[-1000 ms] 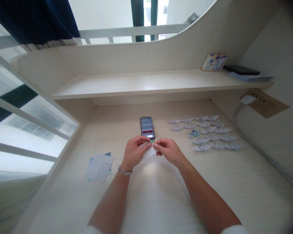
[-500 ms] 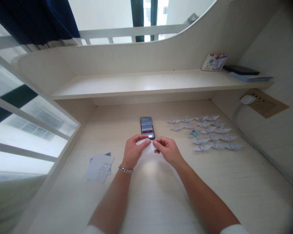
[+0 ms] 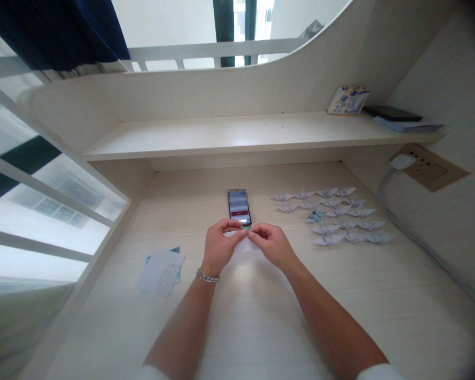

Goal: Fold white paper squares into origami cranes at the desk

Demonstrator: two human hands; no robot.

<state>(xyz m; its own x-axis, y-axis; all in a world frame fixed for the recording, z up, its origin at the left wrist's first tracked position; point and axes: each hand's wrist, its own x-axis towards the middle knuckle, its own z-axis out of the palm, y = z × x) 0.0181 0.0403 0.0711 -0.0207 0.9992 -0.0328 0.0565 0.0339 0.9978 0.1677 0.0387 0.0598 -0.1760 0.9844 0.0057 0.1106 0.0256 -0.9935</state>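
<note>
I see fingers of left hand and right hand pinching paper; uneven pull could tear it. Phone just far of them, a slip could nudge it.

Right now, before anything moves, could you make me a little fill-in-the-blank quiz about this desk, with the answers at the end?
1. Of the left hand and the right hand, ____ hold the white paper.
2. The hand wearing the metal bracelet is the ____ one.
3. Seen from the wearer's side, the rows of folded paper shapes lie to the ____ of the phone.
4. The plug in the wall socket is ____ in colour.

Missing words: both; left; right; white.
</note>
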